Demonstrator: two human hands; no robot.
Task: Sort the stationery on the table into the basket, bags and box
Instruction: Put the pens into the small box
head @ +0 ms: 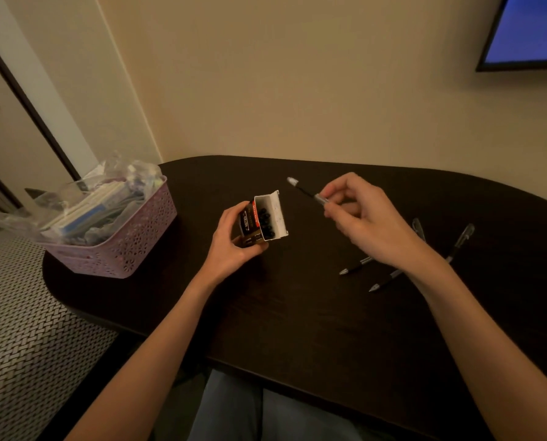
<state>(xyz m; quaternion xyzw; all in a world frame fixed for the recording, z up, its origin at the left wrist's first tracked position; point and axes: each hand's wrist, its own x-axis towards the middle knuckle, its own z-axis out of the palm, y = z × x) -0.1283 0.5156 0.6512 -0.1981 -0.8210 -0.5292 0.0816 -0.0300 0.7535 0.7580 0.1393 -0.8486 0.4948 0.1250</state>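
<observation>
While my left hand point(230, 240) grips the open pen box point(263, 221), my right hand point(361, 218) pinches a pen point(307, 192) just right of it.

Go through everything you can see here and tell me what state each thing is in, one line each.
Pen box: flap open, pens inside, held upright by the left hand.
Pen: pinched in the right hand, held above the table.
Two loose pens: lying flat on the table.
Pink basket: full of bags and stationery.
Screen: lit blue.
</observation>
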